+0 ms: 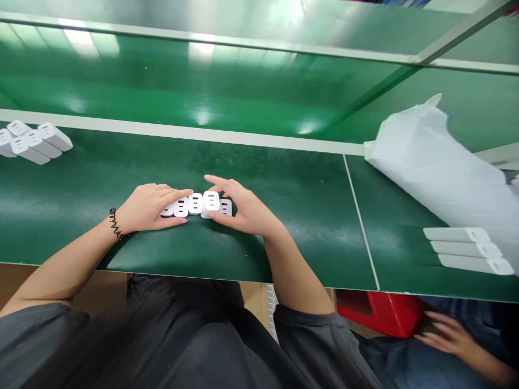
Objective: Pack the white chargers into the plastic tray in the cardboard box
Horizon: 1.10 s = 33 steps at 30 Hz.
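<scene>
In front of me, a short row of white chargers [195,203] stands on the green table, their slotted end faces turned up. My left hand [152,208] is around the left end of the row, thumb on the near side and fingers on the far side. With its thumb and fingers, my right hand [243,208] grips one white charger [211,200], which sits a little higher than those beside it. Another charger [225,207] shows just right of it, partly behind my right thumb. The leftmost charger is partly covered by my left hand.
Several white chargers [40,141] lie grouped at the far left. At the right, three white chargers [466,248] lie side by side near a large white plastic bag [425,156]. Another person's hand [446,335] is below the table edge, near a red stool [389,313].
</scene>
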Tool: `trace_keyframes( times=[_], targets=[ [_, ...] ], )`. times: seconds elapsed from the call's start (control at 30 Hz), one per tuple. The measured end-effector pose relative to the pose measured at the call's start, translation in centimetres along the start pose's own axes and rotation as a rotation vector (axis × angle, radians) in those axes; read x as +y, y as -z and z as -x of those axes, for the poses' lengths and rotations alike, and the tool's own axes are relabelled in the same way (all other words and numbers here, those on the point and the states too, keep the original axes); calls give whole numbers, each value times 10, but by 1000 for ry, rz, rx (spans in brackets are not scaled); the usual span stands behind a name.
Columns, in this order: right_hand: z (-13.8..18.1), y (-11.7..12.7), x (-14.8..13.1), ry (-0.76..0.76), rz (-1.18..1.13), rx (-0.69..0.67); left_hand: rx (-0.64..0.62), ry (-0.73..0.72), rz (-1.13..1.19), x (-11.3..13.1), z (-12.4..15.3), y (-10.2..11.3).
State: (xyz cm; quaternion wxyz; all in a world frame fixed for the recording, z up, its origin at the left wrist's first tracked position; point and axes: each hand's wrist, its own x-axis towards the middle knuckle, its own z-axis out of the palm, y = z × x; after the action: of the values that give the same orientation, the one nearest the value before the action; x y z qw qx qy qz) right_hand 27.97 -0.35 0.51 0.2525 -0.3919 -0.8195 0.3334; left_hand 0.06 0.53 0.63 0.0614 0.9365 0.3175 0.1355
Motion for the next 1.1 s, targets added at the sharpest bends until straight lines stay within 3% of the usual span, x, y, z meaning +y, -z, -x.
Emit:
trace_keyframes(
  times=[0.2,0.3,0.47,0.7,0.9,1.1],
  targets=[
    [-4,3,27,-155,-96,485,4,-14,5,-1,0,1],
    [-11,0,53,-229,26,579,-13,-28,17,-2,1,4],
    [-20,-7,75,-199,233,514,-107,-9,62,-10,2,17],
    [-9,3,28,-72,312,501,-396,222,154,-30,12,43],
    [-6,-3,1,217,218,71,-481,268,174,-29,16,44],
    [-7,-18,0,234,245,-28,-513,286,152,-26,14,43]
  ],
)
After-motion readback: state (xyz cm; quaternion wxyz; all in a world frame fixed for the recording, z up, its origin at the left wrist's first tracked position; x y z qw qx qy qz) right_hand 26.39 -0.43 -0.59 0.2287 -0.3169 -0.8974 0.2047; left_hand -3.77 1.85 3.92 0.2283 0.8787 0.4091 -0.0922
